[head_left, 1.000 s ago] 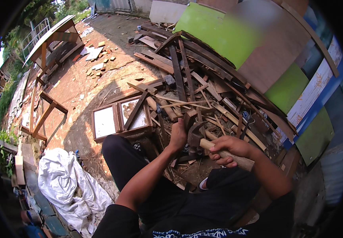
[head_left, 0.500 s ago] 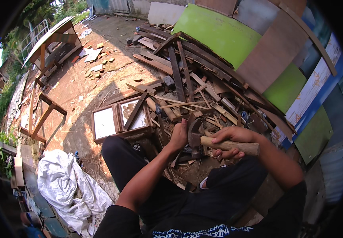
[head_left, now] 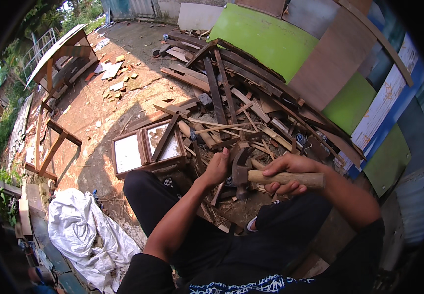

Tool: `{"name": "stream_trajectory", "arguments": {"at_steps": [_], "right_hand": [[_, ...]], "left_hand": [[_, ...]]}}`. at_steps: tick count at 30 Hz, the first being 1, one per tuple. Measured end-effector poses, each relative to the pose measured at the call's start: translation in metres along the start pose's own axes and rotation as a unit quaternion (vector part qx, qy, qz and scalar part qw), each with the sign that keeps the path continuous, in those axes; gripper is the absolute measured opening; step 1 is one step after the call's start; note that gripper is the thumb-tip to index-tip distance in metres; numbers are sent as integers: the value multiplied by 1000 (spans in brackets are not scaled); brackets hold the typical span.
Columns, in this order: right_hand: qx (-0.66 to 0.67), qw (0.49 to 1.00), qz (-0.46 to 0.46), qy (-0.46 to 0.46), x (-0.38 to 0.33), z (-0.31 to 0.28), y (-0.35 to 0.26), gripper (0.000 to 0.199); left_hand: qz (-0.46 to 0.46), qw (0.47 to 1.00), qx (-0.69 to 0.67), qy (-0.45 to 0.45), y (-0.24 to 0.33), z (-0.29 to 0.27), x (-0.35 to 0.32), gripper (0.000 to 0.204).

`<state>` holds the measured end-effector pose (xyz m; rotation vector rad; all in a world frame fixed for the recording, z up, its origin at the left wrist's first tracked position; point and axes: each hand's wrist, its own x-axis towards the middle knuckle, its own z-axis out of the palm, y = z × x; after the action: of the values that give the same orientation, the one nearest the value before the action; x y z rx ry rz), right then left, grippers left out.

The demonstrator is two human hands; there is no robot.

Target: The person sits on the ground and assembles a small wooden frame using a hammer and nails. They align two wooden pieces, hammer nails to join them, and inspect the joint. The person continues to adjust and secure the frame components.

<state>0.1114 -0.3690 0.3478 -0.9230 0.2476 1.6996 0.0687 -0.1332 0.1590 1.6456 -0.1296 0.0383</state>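
Note:
My right hand [head_left: 286,174] grips the pale wooden handle of a claw hammer [head_left: 240,177]. Its dark, worn metal head points toward my left hand, and the handle's butt sticks out to the right. Just left of the hammer head, my left hand [head_left: 216,168] is closed with the thumb on top; whatever lies in its fingers is hidden. A brown wood end [head_left: 242,145] shows right behind the hammer head, and I cannot tell whether the left hand holds it. Both hands hang above the ground between my bent knees.
Ahead lies a heap of wood scraps [head_left: 226,110]. White-panelled framed boards [head_left: 128,153] rest left of it. A white sack [head_left: 82,235] lies at my left. Green boards [head_left: 270,41] lean along the right. A wooden frame [head_left: 55,147] and broken tile pieces [head_left: 116,87] are farther left.
The view has shifted slightly. The hammer and both hands keep nearly the same pose, with the right hand still gripping the handle.

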Motion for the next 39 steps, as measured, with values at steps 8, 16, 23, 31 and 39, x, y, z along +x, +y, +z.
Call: {"name": "stream_trajectory", "arguments": {"at_steps": [8, 16, 23, 31, 39], "right_hand": [[0, 1000, -22, -6, -3, 9, 9, 19], [-57, 991, -113, 51, 12, 7, 24, 26], [-27, 991, -122, 45, 17, -3, 26, 49], [-109, 975, -175, 77, 31, -5, 31, 52], [-108, 972, -195, 79, 38, -12, 43, 58]], "left_hand": [[23, 1000, -16, -10, -22, 2, -1, 71], [35, 999, 29, -28, -17, 2, 2, 75], [-41, 996, 41, -65, -18, -1, 8, 77], [-60, 989, 111, 75, -24, 7, 15, 74], [-112, 981, 141, 68, -19, 6, 14, 76]]}}
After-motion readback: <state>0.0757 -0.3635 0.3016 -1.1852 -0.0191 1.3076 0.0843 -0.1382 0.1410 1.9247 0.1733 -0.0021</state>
